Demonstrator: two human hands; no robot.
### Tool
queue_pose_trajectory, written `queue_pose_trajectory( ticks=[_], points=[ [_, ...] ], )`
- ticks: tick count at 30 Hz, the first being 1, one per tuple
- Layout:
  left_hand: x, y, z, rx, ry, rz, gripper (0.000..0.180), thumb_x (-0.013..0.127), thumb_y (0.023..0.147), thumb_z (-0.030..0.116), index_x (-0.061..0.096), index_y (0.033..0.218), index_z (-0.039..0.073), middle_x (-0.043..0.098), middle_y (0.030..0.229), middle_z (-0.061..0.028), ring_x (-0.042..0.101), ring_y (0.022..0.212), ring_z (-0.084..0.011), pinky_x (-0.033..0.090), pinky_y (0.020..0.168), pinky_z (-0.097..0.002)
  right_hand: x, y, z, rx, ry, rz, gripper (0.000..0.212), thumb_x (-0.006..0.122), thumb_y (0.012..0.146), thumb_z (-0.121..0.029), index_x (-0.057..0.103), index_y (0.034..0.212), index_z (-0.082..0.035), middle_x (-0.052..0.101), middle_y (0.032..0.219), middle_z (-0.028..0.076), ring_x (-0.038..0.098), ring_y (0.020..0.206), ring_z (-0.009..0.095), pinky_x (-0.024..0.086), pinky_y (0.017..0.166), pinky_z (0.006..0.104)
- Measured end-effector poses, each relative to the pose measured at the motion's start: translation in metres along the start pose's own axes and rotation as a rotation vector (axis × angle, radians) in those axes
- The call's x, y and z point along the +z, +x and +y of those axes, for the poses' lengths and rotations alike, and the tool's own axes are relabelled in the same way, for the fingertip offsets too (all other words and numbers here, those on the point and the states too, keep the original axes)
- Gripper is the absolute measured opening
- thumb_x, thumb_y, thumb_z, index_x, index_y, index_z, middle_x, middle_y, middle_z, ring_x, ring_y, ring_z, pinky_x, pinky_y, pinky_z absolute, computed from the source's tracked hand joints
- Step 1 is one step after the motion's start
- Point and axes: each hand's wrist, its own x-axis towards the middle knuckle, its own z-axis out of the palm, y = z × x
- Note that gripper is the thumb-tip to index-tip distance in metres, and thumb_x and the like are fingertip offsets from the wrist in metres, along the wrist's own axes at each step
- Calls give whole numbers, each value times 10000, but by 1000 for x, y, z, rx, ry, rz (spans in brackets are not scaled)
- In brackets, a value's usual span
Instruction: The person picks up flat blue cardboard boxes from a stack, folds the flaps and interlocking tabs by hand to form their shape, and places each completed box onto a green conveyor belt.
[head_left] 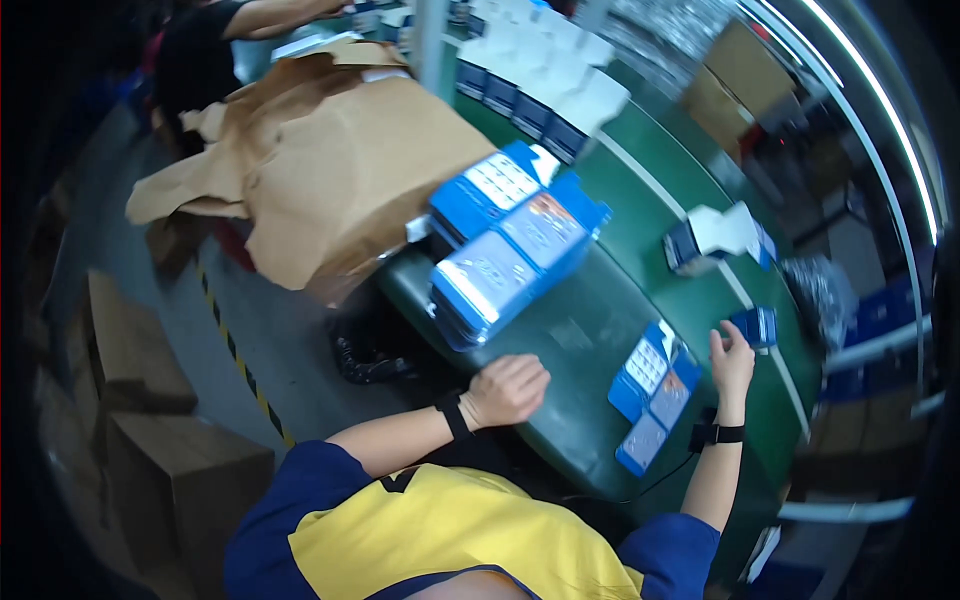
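Observation:
My left hand (508,390) is above the near edge of the green table, its fingers curled in and nothing showing in them. Over on the right, my right hand (733,360) reaches forward with thumb and fingers apart. Its fingertips are at the left side of a small dark blue box (758,327); whether they touch it I cannot tell. Left of my right wrist lies a group of flat blue-and-white packs (655,385). A larger stack of blue packs (510,245), shiny as if in clear film, stands ahead of my left hand.
A big carton (360,170) draped with brown paper stands at the left of the table (590,345). Several open white-flapped boxes (535,90) line the far side, and another open box (700,240) stands nearer. Brown cartons (185,470) sit on the floor. Another person's arm (285,15) shows far left.

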Motion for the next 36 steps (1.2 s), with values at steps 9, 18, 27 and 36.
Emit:
queue_pose_trajectory(
  ticks=[9, 18, 27, 36],
  points=[
    [10, 54, 65, -288, -517, -228, 389, 663, 755, 159, 578, 1122, 66, 577, 1110, -149, 558, 1053, -314, 463, 873, -367, 19, -153, 85, 444, 279, -109, 466, 687, 772, -238, 593, 1157, 7, 647, 835, 98, 628, 703, 182, 538, 551, 308],
    [110, 100, 64, 70, 17, -884, 643, 650, 798, 396, 414, 1370, 223, 319, 1440, -174, 272, 1322, -421, 276, 1050, -522, 3, -14, 170, 528, 332, -112, 473, 658, 815, -293, 577, 1184, -8, 648, 876, 90, 619, 668, 143, 517, 488, 267],
    [113, 125, 70, 88, 137, -1066, 518, 644, 791, 424, 538, 1279, 287, 394, 1412, -129, 304, 1322, -383, 302, 1036, -526, 33, 103, 257, 494, 359, 175, 646, 658, 830, -347, 403, 1322, -15, 640, 898, 121, 624, 649, 176, 476, 414, 257],
    [113, 118, 73, 43, 171, -999, 535, 648, 773, 448, 553, 1266, 263, 393, 1410, -133, 311, 1318, -387, 298, 1037, -533, 41, 99, 111, -250, -76, 214, 485, 646, 808, -189, 483, 1253, -85, 613, 1056, 125, 625, 852, 283, 509, 657, 370]
  ],
)
